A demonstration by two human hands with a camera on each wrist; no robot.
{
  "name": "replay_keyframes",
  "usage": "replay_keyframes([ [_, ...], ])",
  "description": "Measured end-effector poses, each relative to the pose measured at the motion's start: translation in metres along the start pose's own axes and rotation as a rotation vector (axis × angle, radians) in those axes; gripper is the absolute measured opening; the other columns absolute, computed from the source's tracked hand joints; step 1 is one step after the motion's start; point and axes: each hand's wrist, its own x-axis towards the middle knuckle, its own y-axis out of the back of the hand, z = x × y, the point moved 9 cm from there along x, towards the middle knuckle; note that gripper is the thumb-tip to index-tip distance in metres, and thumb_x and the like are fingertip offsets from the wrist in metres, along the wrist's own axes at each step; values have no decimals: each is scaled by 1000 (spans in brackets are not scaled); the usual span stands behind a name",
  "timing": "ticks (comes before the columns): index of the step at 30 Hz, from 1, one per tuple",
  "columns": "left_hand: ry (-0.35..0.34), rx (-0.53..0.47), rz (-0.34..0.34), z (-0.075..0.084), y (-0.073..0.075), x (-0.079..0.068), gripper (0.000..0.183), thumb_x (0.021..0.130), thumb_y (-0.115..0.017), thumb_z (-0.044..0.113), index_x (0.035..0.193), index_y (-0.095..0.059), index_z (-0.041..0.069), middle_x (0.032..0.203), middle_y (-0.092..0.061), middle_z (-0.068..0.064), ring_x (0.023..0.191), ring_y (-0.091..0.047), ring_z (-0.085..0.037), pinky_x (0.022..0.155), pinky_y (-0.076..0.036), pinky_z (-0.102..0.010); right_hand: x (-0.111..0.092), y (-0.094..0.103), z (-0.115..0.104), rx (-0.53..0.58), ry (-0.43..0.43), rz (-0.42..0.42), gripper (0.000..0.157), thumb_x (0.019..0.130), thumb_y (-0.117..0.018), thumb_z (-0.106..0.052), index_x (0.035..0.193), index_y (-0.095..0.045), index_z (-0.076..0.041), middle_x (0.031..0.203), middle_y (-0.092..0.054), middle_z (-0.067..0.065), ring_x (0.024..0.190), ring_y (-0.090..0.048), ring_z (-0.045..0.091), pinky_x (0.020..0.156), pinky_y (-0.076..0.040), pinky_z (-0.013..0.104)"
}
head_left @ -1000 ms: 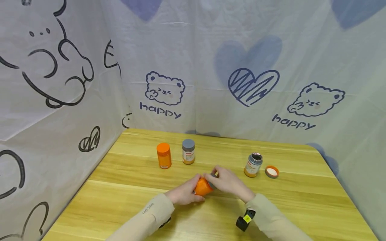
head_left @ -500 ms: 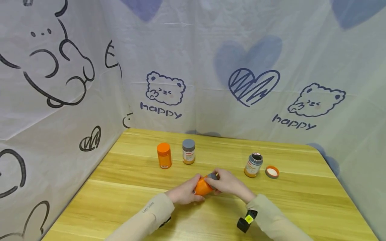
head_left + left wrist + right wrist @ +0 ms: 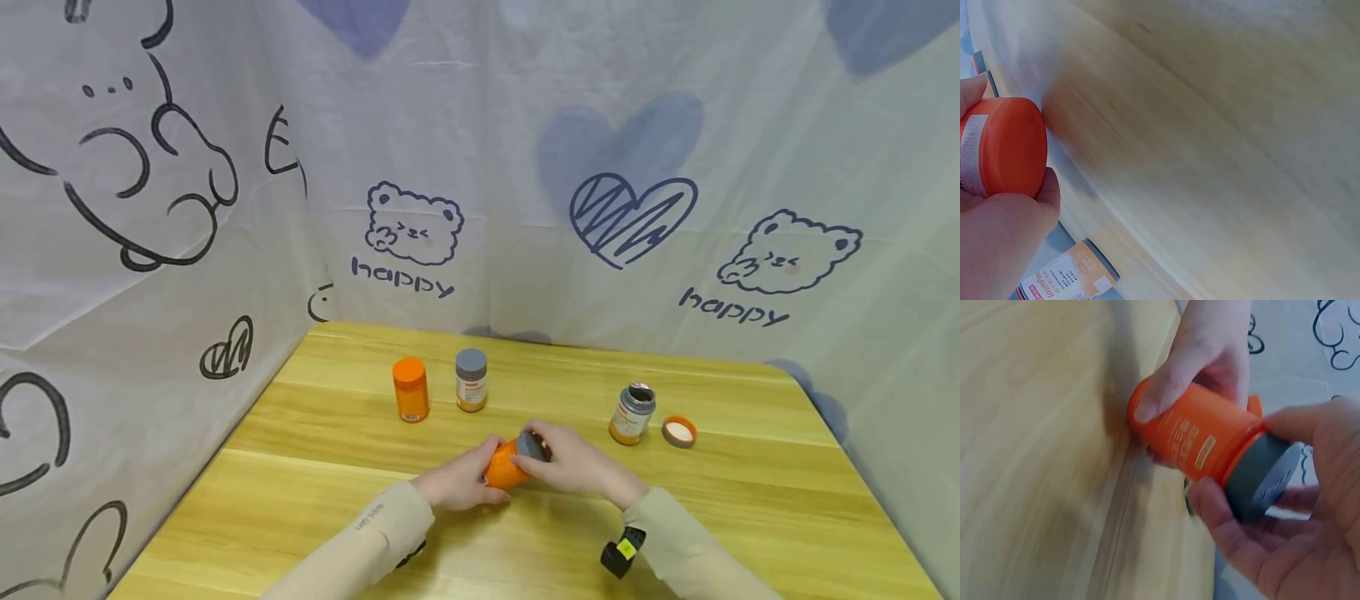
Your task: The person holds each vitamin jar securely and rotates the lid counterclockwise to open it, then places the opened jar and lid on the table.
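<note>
My left hand [image 3: 457, 485] grips the body of an orange bottle [image 3: 1188, 428], which is tilted above the table with its base toward the left. A dark grey cap [image 3: 1263, 478] sits on the bottle's other end. Thumb and fingers of my right hand [image 3: 576, 463] pinch that cap from both sides, and its flat top shows in the right wrist view. The left wrist view shows the orange base [image 3: 1019, 147] of the bottle and part of its white label. My left palm and some fingers are hidden behind the bottle.
Behind the hands stand an orange bottle with an orange lid [image 3: 410, 390] and a grey-capped bottle [image 3: 471, 381]. To the right, an uncapped bottle [image 3: 632, 414] stands beside its upturned cap [image 3: 679, 432]. A printed curtain [image 3: 525, 250] borders the wooden table [image 3: 300, 467].
The right hand's fingers have shifted round the grey cap, uncovering more of it, and the hand has moved slightly right. The left hand keeps its hold with the bottle nearly in place.
</note>
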Motion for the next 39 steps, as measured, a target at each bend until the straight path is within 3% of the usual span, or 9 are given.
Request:
replay_keyframes([
  [8, -19, -5, 2, 1, 0, 1, 52, 92, -73, 19, 134, -42, 13, 120, -59, -2, 104, -57, -11, 95, -47, -33, -3, 4, -7, -63, 203, -2, 37, 95, -70, -30, 125, -60, -11, 112, -68, 3, 96, -62, 13, 84, -56, 34],
  [13, -23, 5, 9, 2, 2, 1, 52, 91, -74, 18, 132, -43, 11, 119, -60, -3, 103, -57, -12, 94, -47, -34, -3, 6, -9, -62, 275, 10, 40, 87, -79, -18, 123, -63, -12, 122, -69, 3, 109, -65, 17, 93, -57, 35],
  [32, -25, 22, 12, -1, 0, 1, 52, 91, -75, 19, 131, -42, 12, 118, -60, -3, 101, -57, -12, 93, -47, -33, -5, 5, -12, -36, 340, 41, 43, 81, -82, -6, 120, -65, -14, 124, -69, 3, 111, -66, 19, 94, -57, 34],
  [39, -26, 18, 14, 0, -1, 1, 53, 92, -74, 19, 133, -41, 11, 117, -59, -3, 101, -56, -12, 92, -47, -33, -5, 5, -12, -43, 318, 69, 46, 85, -81, -16, 127, -62, -9, 127, -68, 6, 112, -67, 21, 95, -57, 37],
])
